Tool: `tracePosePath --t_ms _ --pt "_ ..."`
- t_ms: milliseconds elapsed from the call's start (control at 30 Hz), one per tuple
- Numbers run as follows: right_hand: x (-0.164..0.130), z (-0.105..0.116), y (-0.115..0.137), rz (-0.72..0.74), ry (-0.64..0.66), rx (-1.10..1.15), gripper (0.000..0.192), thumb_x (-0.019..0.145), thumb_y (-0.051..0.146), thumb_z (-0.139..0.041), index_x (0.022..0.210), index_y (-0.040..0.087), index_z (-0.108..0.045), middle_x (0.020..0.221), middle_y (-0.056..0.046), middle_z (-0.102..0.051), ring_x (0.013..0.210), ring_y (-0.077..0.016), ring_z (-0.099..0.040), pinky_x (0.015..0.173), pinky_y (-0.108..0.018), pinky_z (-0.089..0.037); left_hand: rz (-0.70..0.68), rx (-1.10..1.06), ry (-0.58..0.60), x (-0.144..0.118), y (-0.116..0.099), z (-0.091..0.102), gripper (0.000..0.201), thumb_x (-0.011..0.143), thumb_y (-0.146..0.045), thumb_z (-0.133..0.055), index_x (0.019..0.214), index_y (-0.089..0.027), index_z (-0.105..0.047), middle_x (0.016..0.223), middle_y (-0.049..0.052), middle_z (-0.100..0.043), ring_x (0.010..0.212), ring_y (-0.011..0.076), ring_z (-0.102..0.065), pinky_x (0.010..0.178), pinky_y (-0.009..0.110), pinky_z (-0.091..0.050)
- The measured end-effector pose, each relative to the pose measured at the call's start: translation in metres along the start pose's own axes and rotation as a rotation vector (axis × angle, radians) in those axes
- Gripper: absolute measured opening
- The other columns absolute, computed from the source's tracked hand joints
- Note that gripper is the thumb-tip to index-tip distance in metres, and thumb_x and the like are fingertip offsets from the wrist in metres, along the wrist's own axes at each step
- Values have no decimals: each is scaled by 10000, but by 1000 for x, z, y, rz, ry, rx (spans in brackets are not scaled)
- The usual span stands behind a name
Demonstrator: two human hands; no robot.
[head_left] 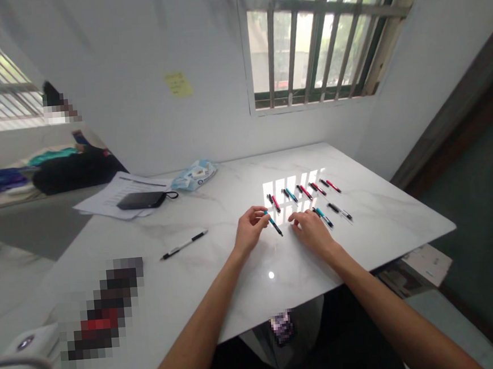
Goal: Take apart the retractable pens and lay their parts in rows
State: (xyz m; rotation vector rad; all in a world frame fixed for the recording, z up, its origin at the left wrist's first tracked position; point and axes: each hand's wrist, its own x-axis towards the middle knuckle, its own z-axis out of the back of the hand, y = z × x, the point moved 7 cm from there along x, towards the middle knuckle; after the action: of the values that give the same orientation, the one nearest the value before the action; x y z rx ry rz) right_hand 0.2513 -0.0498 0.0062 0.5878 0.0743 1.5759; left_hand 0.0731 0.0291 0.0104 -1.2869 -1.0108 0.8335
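My left hand [249, 230] pinches a teal and black pen [274, 223] by its upper end, tip slanting down to the right just over the white marble table [219, 277]. My right hand [312, 227] lies palm down on the table next to it, fingers spread, touching another teal pen [323, 216]. Behind both hands several short red and teal pens [302, 191] lie side by side in a row in a patch of sunlight. One dark pen [340, 210] lies to the right of my right hand.
A longer white and black pen [183, 244] lies alone at the left. Further back left are papers [115, 200] with a black case [142, 200] on them, and a blue wipes packet [193, 175]. A barred window [315, 37] is behind; the table's right edge drops to the floor.
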Motion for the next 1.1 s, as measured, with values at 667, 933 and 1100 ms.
tracePosePath --t_ms 667,933,1100 --pt "-41 16 21 -138 -178 770 232 913 386 -736 1080 225 -739 990 -56 -778 822 -204 -731 793 -356 -616 134 -106 68 -8 10 -12 487 696 -551 -912 900 -149 -727 793 80 -776 781 220 -753 864 408 -618" --pt "-35 31 -7 -270 -288 963 298 861 469 -767 1007 210 -756 872 -50 -758 821 -213 -720 741 -331 -596 254 -89 391 -27 12 -40 389 710 -430 -934 890 -137 -752 867 106 -791 820 201 -752 856 351 -596" --pt "-23 43 2 -207 -198 954 322 844 496 -778 992 210 -771 742 -9 -688 689 -175 -658 638 -293 -538 276 -135 478 -36 11 -55 407 711 -418 -935 937 -148 -731 958 121 -806 858 215 -767 866 367 -596"
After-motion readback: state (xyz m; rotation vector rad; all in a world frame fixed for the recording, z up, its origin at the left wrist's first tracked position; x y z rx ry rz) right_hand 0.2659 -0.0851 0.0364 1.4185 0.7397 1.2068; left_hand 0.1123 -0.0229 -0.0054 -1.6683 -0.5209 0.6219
